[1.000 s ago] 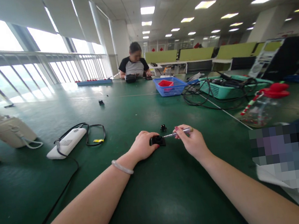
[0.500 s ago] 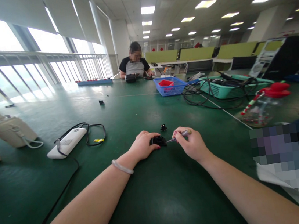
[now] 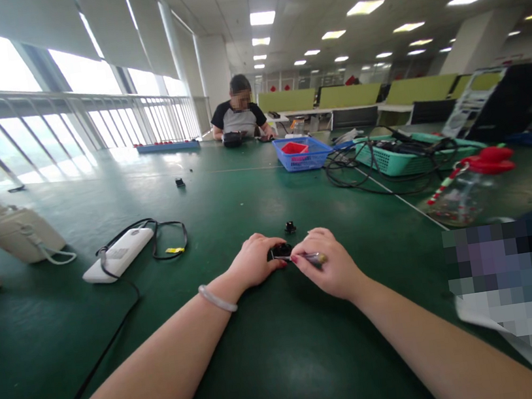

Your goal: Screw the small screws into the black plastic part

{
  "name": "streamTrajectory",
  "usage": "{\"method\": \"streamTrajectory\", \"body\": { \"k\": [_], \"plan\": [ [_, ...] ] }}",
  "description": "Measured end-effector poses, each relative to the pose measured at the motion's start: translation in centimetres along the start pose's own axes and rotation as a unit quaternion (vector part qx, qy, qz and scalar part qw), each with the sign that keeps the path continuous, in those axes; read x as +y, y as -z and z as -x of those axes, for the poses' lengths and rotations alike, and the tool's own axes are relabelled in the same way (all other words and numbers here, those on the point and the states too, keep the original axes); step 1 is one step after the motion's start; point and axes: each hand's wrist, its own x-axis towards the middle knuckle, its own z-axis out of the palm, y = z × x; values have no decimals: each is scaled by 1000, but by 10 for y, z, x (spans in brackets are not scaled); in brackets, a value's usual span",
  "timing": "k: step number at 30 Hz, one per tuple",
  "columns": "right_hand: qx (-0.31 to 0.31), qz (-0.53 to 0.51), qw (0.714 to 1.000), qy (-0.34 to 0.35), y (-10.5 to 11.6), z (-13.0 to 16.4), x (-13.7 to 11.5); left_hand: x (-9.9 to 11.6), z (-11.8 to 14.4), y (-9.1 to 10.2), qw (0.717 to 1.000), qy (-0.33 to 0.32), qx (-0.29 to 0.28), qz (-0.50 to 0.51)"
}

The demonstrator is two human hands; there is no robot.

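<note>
Low over the green table (image 3: 278, 356), my left hand (image 3: 255, 260) grips a small black part (image 3: 280, 250) between thumb and fingers. My right hand (image 3: 329, 262) pinches a slim metal tool with a brownish end (image 3: 314, 258), which looks like a small screwdriver. Its thin shaft points left and lies across the front of the black part, near my left thumb; whether the tip touches it I cannot tell. Just beyond both hands stands another little black piece (image 3: 290, 227). My right fingers hide part of the held piece.
To the left lie a white power bank (image 3: 122, 254) with a black cable and a beige bag (image 3: 23, 233). Ahead are a blue basket (image 3: 304, 156), a green basket (image 3: 384, 163) with cables, and a red-lidded bottle (image 3: 467, 191). Another person (image 3: 239, 114) sits at the far end.
My right hand has moved left with the tool, bringing its shaft from the black part's right side across its front. My left hand stays in place, holding the part.
</note>
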Motion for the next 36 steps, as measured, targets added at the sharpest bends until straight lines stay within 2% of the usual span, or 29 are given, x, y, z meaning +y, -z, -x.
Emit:
{"method": "streamTrajectory", "body": {
  "k": [3, 6, 11, 15, 19, 22, 24, 27, 30, 33, 36],
  "plan": [
    [70, -4, 998, 1, 5, 1, 1, 0, 0, 1, 1000, 1, -1, 3],
    [97, 17, 995, -32, 8, 1, 4, 1, 0, 1, 1000, 1, 1, 6],
    [46, 30, 992, -113, 3, 0, 12, 4, 1, 2, 1000, -2, 5, 10],
    [31, -11, 990, -136, 1, -1, 15, 6, 2, 4, 999, -17, 14, 27],
    [101, -116, 977, -150, 6, 1, 16, 6, 1, 5, 998, -18, 49, 31],
    [168, -180, 955, -167, 9, 3, 20, 6, 0, 3, 995, 24, 93, -11],
    [182, -170, 950, -191, 7, 3, 25, 6, 0, 2, 992, 65, 94, -60],
    [154, -118, 954, -228, 3, 2, 34, 4, 3, 2, 985, 110, 47, -127],
    [124, -90, 962, -227, -1, 1, 43, 4, 8, 5, 979, 107, 0, -172],
    [104, -83, 967, -219, -4, 0, 51, 4, 11, 11, 980, 94, -23, -172],
    [86, -77, 969, -218, -5, 0, 57, 5, 12, 12, 986, 86, -20, -140]
  ]
}}
